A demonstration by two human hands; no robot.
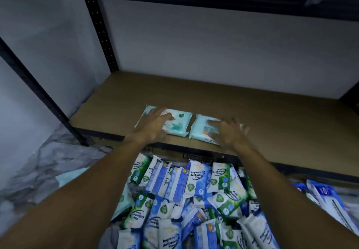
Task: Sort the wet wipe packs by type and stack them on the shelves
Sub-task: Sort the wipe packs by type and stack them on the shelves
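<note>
Heap of unsorted blue and green packs [194, 190] lies nearest, short of both grips. Left grip [155, 124] and right grip [229, 132], fingers spread and clasping nothing, rest on two teal packs [179, 125] side by side on the shelf [272, 113]. Placing seems done; next, fetch matching packs.

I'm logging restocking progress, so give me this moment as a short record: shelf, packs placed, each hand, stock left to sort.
shelf: brown fibreboard shelf board in a black metal rack
placed: two pale teal wet wipe packs, flat, side by side near the front edge: left pack, right pack
left hand: fingers spread, resting on left pack
right hand: fingers spread, resting on right pack
unsorted: heap of blue-and-white and green-and-white packs below the shelf front
</note>
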